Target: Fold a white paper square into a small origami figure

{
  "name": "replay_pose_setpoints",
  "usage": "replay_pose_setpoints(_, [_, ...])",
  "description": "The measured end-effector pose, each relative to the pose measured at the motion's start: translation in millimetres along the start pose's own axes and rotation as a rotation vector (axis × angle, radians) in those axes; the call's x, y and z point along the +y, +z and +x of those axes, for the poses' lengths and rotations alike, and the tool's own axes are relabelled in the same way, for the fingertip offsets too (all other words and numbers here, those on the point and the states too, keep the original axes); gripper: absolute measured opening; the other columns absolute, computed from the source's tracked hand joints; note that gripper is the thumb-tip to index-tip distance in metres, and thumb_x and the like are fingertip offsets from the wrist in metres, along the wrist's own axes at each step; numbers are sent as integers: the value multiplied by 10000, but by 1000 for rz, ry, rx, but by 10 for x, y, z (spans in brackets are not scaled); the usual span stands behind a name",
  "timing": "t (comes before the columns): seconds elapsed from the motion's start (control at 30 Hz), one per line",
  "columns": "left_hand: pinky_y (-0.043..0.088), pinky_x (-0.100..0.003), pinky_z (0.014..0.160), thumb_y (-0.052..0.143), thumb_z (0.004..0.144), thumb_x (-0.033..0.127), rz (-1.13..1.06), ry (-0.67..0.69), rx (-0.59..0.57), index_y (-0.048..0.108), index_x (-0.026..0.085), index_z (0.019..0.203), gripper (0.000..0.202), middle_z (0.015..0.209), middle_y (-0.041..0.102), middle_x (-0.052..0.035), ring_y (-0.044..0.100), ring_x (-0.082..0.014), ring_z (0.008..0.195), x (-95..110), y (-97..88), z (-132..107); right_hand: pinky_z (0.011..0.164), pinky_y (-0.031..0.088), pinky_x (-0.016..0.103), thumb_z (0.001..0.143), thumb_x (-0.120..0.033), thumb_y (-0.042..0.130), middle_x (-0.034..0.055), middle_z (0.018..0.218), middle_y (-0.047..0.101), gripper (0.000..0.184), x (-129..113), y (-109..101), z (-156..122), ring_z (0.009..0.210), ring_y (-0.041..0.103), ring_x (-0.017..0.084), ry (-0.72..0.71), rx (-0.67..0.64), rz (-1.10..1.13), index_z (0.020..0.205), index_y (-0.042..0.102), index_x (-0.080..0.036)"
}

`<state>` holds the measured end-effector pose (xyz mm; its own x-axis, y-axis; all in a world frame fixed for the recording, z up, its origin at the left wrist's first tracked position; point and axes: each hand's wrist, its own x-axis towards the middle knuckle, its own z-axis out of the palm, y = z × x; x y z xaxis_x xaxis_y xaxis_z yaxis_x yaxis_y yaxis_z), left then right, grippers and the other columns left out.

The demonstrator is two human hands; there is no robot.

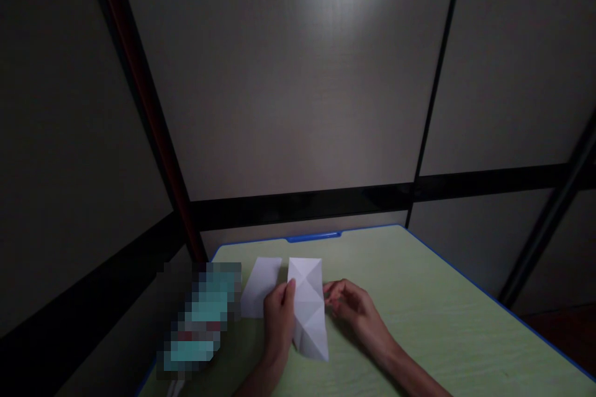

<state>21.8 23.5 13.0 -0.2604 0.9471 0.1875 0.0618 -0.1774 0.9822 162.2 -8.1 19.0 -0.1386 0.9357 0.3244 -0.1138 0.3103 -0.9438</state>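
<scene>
Lower centre, left hand (278, 316): pinching the creased paper (310, 316) by its left edge, thumb on top, the other fingers hidden beneath.
Lower centre, creased paper: a long white strip marked with crossing folds, its near end slightly raised.
Right of the paper, right hand (357, 307): fingers curled beside the strip's right edge; cannot tell whether they pinch or merely touch it.
Left of the left hand, plain sheet (261, 285): white, partly covered by that hand.
Bottom of frame, table (433, 304): pale green wood grain, blue rim, blue handle (314, 237) at the far edge.
Lower left, turquoise item (200, 316): pixelated, unreadable.
Upper frame, panels (302, 87): dim grey, crossed by a black band (307, 208).
</scene>
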Motion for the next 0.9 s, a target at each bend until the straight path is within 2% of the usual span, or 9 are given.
replay_pose_setpoints(0.07, [214,-175,368,471,620,353,55,77,-22,366,160,382,324,379,307,62,303,-68,394,10,22,-48,545,361,224,657,-235,522,11,676,526,68,16,-8,12,646,485,130,75,70,138,648,538,-170])
replay_pose_setpoints(0.17, [240,-168,377,443,651,337,84,93,-108,415,153,425,293,401,359,54,337,-73,410,18,67,-132,432,307,183,659,-291,516,-26,533,484,145,35,22,17,487,437,88,182,52,228,664,531,-147])
replay_pose_setpoints(0.3, [280,-162,367,481,629,314,5,13,-232,453,142,472,235,412,433,41,408,-84,415,58,124,-237,429,286,191,596,-335,568,-18,484,515,226,44,69,16,438,415,80,215,40,246,613,573,-110])
replay_pose_setpoints(0.37, [337,-170,397,545,578,252,-76,-54,-328,495,134,588,129,479,520,23,477,-108,456,91,145,-279,433,291,197,591,-336,573,-12,482,532,230,51,58,20,438,423,86,227,100,276,599,580,-107])
replay_pose_setpoints(0.47, [378,-184,422,605,483,144,-110,-129,-396,509,133,655,197,546,583,8,520,-126,488,131,169,-319,452,314,212,605,-309,570,-4,515,553,198,66,11,34,467,449,104,234,215,316,629,575,-113])
replay_pose_setpoints(0.53, [387,-185,431,613,444,95,-104,-151,-404,519,130,628,210,545,590,12,527,-128,496,144,179,-330,466,330,224,616,-298,562,3,521,557,187,72,-17,41,472,461,113,233,259,330,636,562,-112])
replay_pose_setpoints(0.63, [402,-195,450,615,438,79,-129,-181,-392,525,124,640,226,560,598,4,537,-135,514,144,182,-326,478,346,230,619,-276,562,4,542,561,159,74,-29,41,485,480,120,214,241,345,665,523,-128])
replay_pose_setpoints(0.77, [423,-211,482,631,450,121,-180,-168,-305,516,124,671,249,603,614,-13,556,-151,550,105,173,-291,479,358,227,599,-241,579,-35,558,542,227,76,-21,30,494,493,119,161,265,364,733,399,-206])
replay_pose_setpoints(0.9, [423,-212,446,647,437,154,-175,-178,-223,497,130,651,263,561,606,-2,554,-147,503,55,161,-242,481,339,191,597,-211,574,-52,591,471,227,68,-5,17,527,458,90,68,231,291,673,360,-209])
